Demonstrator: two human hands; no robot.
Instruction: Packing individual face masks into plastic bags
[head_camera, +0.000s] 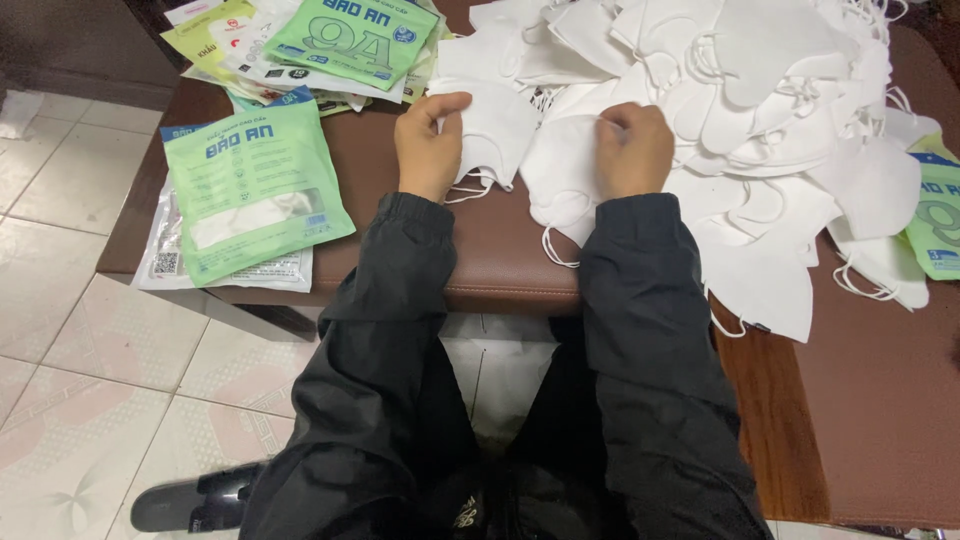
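Fingers of the left hand (432, 145) pinch the edge of a white mask (497, 130); the right hand (632, 150) curls shut on another mask (560, 175). Both lie on the brown desk (500, 250). Mask pile (760, 110) at 2 o'clock, green packets (250, 185) at 10.

Both arms reached forward from the bottom of the view, clad in black jacket sleeves (400, 330) that ended at gathered cuffs just below the wrists. The forearms ran roughly parallel, a gap between them. The left hand (430, 145) lay back-up, its fingers curled and the thumb pressed against the forefinger in a pinch near the fingertips. The right hand (632, 150) sat slightly farther right and level with it, knuckles up, fingers folded inward into a loose fist with the tips drawn together. The two hands were apart.
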